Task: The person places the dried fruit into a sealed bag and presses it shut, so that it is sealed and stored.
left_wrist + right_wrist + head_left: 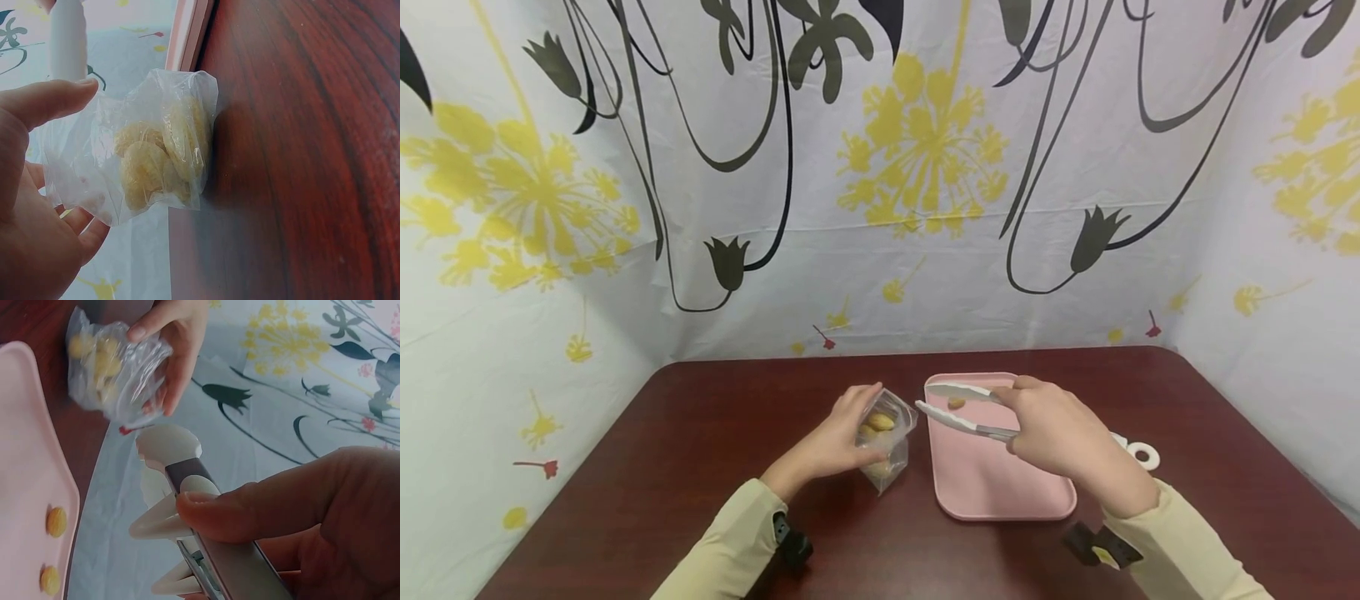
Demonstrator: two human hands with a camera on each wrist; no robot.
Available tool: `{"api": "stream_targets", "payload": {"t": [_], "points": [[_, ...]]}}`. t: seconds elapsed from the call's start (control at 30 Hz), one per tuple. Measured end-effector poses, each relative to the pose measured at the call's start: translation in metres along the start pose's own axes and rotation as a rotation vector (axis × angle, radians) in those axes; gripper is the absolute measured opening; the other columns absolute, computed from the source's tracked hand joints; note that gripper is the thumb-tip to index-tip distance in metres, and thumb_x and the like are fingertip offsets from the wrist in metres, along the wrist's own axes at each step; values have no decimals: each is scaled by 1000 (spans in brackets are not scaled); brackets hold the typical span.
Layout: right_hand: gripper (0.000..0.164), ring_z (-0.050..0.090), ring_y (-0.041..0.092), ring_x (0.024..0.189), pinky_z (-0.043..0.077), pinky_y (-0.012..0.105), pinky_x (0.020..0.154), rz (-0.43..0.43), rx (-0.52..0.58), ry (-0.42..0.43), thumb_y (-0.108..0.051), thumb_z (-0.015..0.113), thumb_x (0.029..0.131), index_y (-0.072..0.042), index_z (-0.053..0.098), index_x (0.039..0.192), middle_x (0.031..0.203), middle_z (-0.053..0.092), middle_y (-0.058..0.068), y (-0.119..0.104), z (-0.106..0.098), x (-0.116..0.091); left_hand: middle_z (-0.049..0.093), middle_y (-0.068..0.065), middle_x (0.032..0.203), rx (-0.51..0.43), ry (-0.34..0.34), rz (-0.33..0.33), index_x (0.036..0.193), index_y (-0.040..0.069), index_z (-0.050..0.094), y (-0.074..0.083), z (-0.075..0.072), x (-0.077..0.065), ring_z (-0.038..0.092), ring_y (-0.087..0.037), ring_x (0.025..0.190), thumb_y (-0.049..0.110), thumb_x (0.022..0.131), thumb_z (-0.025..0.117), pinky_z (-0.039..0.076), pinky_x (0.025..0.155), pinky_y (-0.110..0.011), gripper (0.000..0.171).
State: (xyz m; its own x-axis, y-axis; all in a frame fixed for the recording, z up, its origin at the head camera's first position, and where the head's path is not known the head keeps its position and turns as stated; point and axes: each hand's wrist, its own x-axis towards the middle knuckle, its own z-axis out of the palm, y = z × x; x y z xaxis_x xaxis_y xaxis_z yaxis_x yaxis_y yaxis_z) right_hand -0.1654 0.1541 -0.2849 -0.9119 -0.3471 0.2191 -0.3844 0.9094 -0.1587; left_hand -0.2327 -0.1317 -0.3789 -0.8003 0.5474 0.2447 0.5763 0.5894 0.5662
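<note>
My left hand holds a clear plastic bag by its mouth, thumb on one side and fingers on the other. Several yellow-brown, lumpy oval pieces lie in the bottom of the bag, close over the tabletop. My right hand grips a pair of tongs with white tips. The tongs' arms are spread, with nothing between them, and point left toward the bag's mouth. Under them is a pink tray. Two ribbed yellow pieces sit on the tray in the right wrist view.
A dark red wooden table carries everything. Behind it and at both sides hangs a white cloth printed with flowers. A white ring shows beyond the right wrist, near the tray's right side.
</note>
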Motion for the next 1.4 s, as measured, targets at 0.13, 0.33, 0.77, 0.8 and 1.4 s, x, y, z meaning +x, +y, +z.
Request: {"api": "stream_targets", "payload": {"t": [0.13, 0.33, 0.77, 0.8, 1.4], "points": [[49, 59, 22, 75, 45, 38, 59, 17, -4, -9, -1, 69, 63, -7, 67, 111, 98, 63, 10, 8, 2, 0, 36, -16, 141, -3, 3, -4, 148, 3, 28, 0, 0, 0, 35, -31, 129, 16, 74, 80, 38, 103, -48, 92], [44, 50, 18, 64, 40, 34, 54, 61, 2, -49, -2, 69, 63, -8, 67, 106, 85, 57, 5, 19, 8, -1, 36, -17, 142, -11, -5, -8, 148, 2, 28, 1, 0, -1, 34, -32, 130, 16, 74, 80, 37, 103, -50, 92], [49, 51, 20, 67, 42, 38, 57, 131, 3, -78, -4, 68, 64, -1, 66, 113, 83, 57, 7, 51, 17, 0, 35, -16, 142, -7, -5, -14, 148, 3, 28, 1, -1, -1, 33, -32, 131, 18, 74, 79, 36, 104, -50, 91], [49, 51, 20, 68, 42, 39, 58, 137, 0, -81, -4, 68, 65, -1, 66, 113, 83, 57, 7, 52, 17, 0, 35, -17, 142, -8, -7, -14, 148, 3, 28, 1, -1, -1, 33, -32, 131, 18, 74, 79, 37, 104, -50, 92], [43, 57, 29, 74, 46, 49, 63, 219, -6, -118, -15, 73, 68, 2, 67, 107, 85, 59, 13, 78, 25, 6, 35, -17, 142, -11, -7, -8, 148, 3, 28, 0, -2, 0, 33, -32, 131, 18, 75, 79, 36, 104, -50, 90]]}}
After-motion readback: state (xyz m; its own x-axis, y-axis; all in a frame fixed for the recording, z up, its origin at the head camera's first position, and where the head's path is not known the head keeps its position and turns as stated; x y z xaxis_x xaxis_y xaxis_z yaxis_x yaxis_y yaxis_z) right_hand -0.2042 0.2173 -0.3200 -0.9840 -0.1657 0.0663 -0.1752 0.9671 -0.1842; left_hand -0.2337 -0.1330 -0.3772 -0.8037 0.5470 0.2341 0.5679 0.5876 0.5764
